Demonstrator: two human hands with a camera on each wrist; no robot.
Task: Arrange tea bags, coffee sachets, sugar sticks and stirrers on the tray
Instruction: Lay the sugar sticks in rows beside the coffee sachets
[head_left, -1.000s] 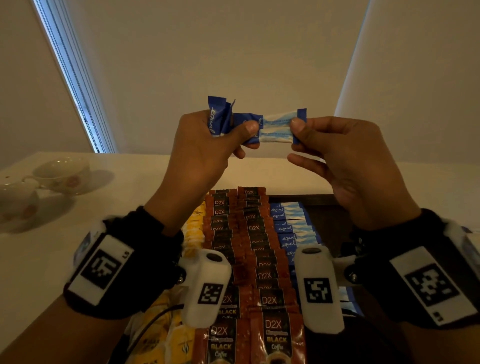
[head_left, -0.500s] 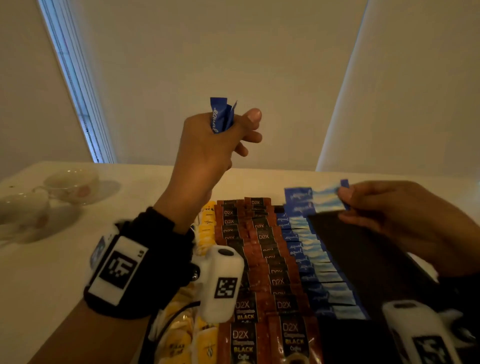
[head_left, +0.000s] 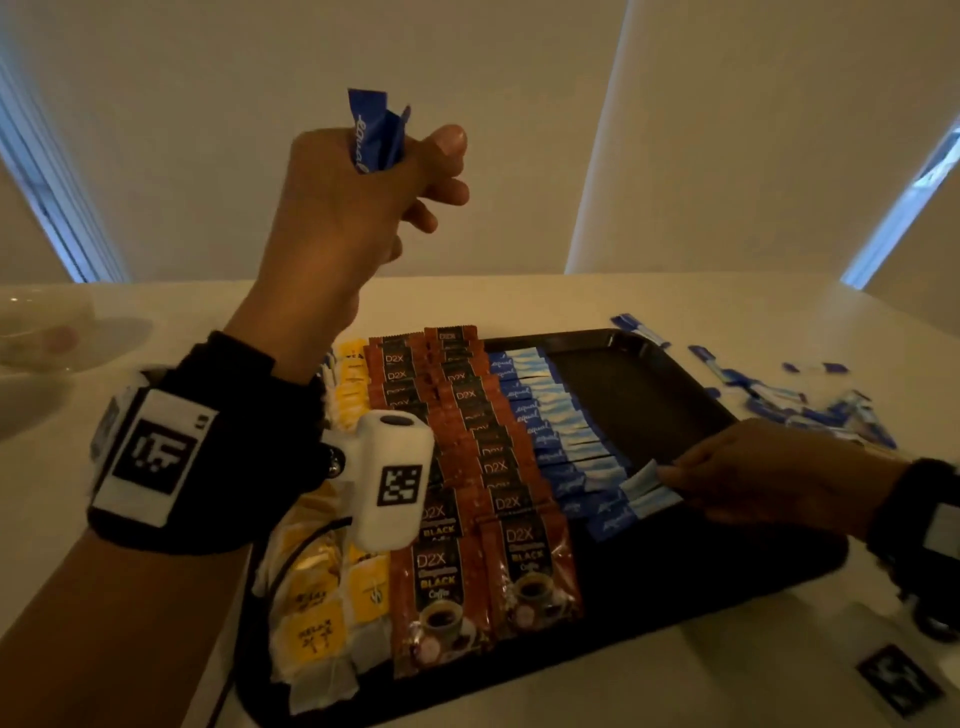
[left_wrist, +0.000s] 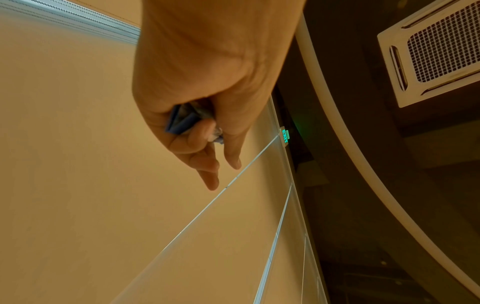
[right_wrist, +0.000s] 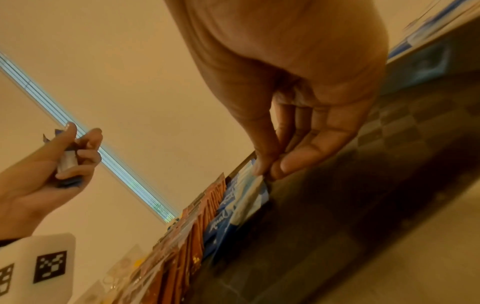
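On the black tray (head_left: 649, 395) lie two columns of yellow tea bags (head_left: 311, 597), two columns of brown coffee sachets (head_left: 457, 582) and one column of blue sugar sticks (head_left: 550, 431); the exact number in each is hard to tell; more loose sticks (head_left: 810, 405) lie on the table beyond; the left hand (head_left: 358, 202), raised high, clutches a bunch of sticks (head_left: 376, 130) in a closed fist; the right hand (head_left: 769, 475), low over the tray, pinches one stick (head_left: 649, 493) at the column's near end.

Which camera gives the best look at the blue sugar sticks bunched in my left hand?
Head view: the sugar sticks poke above the left hand, print visible. Left wrist shows only crumpled ends; right wrist shows them small and far off.
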